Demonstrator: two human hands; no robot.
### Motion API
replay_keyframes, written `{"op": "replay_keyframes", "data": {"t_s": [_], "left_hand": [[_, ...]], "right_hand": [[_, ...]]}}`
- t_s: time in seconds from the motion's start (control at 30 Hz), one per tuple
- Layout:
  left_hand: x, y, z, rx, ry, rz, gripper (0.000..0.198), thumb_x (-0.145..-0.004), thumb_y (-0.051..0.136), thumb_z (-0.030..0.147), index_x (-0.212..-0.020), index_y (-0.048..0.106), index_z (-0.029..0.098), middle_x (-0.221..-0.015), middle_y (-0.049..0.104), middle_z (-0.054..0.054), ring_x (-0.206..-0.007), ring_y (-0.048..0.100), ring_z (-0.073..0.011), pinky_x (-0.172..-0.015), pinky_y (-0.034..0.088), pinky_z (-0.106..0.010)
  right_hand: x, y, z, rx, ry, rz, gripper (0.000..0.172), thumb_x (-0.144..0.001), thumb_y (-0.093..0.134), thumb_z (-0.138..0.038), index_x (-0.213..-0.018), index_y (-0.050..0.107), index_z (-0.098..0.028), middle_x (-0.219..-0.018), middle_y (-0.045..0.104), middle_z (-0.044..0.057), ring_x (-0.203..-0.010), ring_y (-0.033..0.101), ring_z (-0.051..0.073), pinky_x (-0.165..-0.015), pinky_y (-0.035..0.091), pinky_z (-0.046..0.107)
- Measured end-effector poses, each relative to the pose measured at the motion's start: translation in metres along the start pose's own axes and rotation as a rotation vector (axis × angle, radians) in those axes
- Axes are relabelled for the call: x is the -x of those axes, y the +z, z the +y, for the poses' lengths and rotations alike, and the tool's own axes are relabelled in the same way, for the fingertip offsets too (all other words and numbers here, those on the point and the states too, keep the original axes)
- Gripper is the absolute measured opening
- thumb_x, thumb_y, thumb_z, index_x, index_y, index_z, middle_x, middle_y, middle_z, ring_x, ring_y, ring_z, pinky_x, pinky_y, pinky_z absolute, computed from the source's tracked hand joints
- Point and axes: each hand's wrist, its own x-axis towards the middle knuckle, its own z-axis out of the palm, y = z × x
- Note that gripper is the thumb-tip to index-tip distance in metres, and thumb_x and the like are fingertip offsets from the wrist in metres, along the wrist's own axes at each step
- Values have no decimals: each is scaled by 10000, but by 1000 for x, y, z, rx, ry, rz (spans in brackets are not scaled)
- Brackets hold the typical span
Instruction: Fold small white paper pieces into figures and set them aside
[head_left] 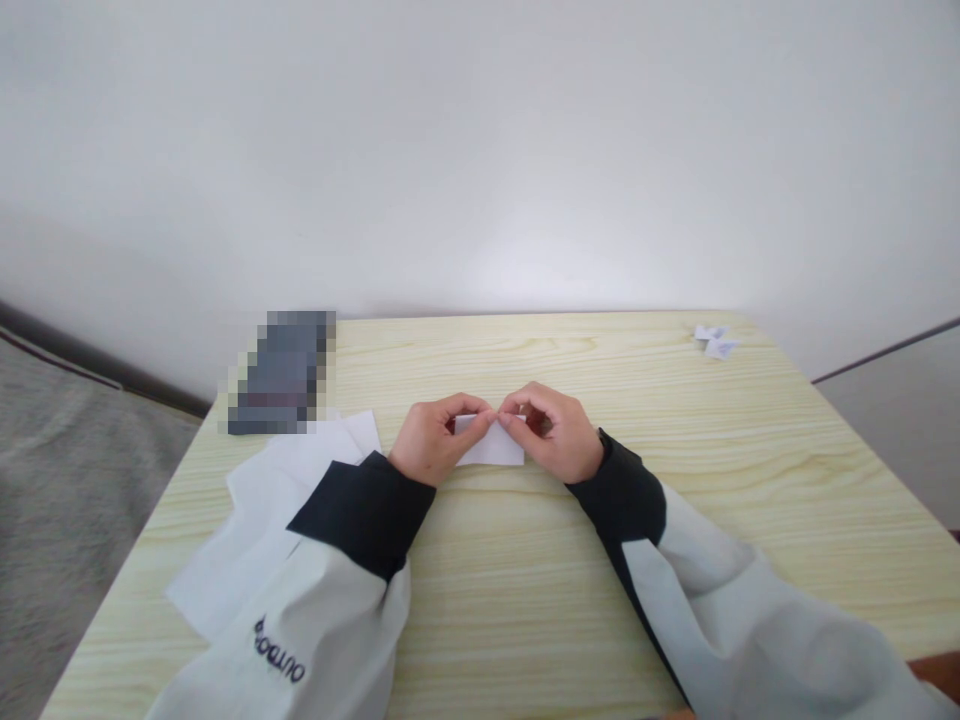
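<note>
A small white rectangular piece of paper (491,448) is in front of me near the middle of the table. My left hand (442,435) pinches its top edge between thumb and forefinger. From the other side my right hand (553,428) pinches the same edge, and the fingertips of both hands meet at the middle of it. The paper's lower part hangs or lies below the thumbs; whether it touches the table I cannot tell. Part of its upper edge is hidden behind the fingers.
Several loose white sheets (247,530) lie overlapping at the left, partly under my left sleeve. Behind them is a dark, pixelated flat object (281,375). Small folded white papers (716,342) rest at the far right of the wooden table (525,590). A white wall (480,150) stands behind.
</note>
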Motion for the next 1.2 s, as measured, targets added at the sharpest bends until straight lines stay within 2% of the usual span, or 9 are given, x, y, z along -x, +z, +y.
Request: {"op": "replay_keyframes", "data": {"t_s": [0.33,0.6,0.73,0.83,1.0,1.07,1.13,1.2], "left_hand": [[1,1,1,-67,92,-14,217,-777,550,322,-740,684,155,-625,643,16,-453,413,-69,-468,332,-197],[1,1,1,-76,98,-3,217,-769,550,313,-738,684,146,-608,637,22,-439,393,-61,-453,329,-190],[1,1,2,-64,66,25,208,-760,555,307,-725,681,145,-598,632,28,-425,382,-55,-438,325,-185],[1,-1,-1,-40,45,39,217,-756,558,322,-720,680,147,-605,634,26,-426,390,-57,-427,324,-185],[1,-4,-7,-36,-15,171,237,-755,565,356,-736,677,148,-635,646,21,-418,392,-56,-421,332,-187],[1,-3,-6,-32,0,153,237,-761,562,358,-745,676,151,-627,642,26,-415,390,-55,-417,332,-184],[1,0,-4,-34,39,96,227,-769,555,343,-741,677,154,-608,635,31,-417,393,-55,-420,335,-181],[1,3,-1,-38,64,88,217,-773,553,330,-740,673,152,-605,636,31,-423,406,-55,-425,341,-178]], "right_hand": [[0,-2,1,17,-2,-77,53,-767,551,-213,-756,566,-163,-653,543,-10,-486,429,60,-467,360,189],[-3,-6,7,64,-88,-144,58,-780,528,-195,-735,542,-162,-620,515,-21,-498,439,61,-484,372,180],[-6,-12,13,45,-72,-202,59,-779,512,-195,-745,545,-161,-631,533,-13,-517,478,68,-497,401,181],[-6,-19,19,53,-48,-213,57,-761,518,-196,-727,546,-159,-601,519,-18,-487,450,64,-457,371,179],[-4,-27,26,-16,68,-156,71,-738,538,-210,-691,523,-159,-543,493,-28,-444,421,62,-419,343,180],[-3,-26,25,-15,74,-136,94,-760,538,-239,-717,537,-156,-536,481,-32,-429,403,59,-402,323,180],[-3,-23,21,9,19,-142,121,-785,535,-261,-817,569,-149,-569,492,-31,-424,387,53,-399,311,180],[-3,-19,16,20,-46,-148,172,-806,530,-277,-904,571,-142,-617,516,-21,-431,391,50,-409,319,180]]}}
